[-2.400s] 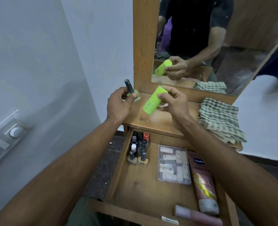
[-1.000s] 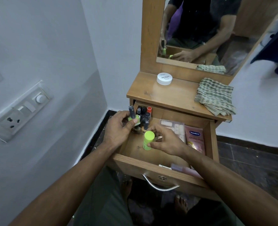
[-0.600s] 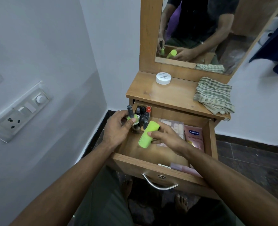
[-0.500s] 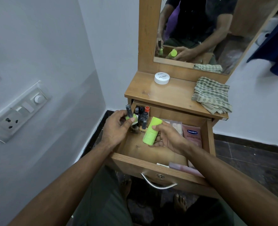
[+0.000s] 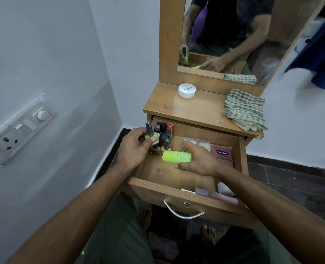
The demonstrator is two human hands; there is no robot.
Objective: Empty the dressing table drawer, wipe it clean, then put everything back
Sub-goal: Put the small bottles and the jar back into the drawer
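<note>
While the drawer (image 5: 178, 189) stands pulled out, the head view shows the right hand (image 5: 197, 161) low inside it, fingers (image 5: 188, 144) curled over the right end of a green tube (image 5: 174, 156) that lies on its side, pointing left, just above the drawer floor. That tube looks like light, stiff plastic, smooth enough to roll, so a grip round its middle would steady it better than one at the end. At the drawer's far left corner the left hand (image 5: 134, 147) pinches a small green bottle (image 5: 151, 137) with a tall dark cap; probably glass, it wants holding by the body, not the cap. More dark-capped bottles (image 5: 164, 135) stand beside it. A pink tube (image 5: 222, 155) lies at the right. On the tabletop (image 5: 199, 111) sit a white jar (image 5: 187, 90) and a checked cloth (image 5: 243, 109).
</note>
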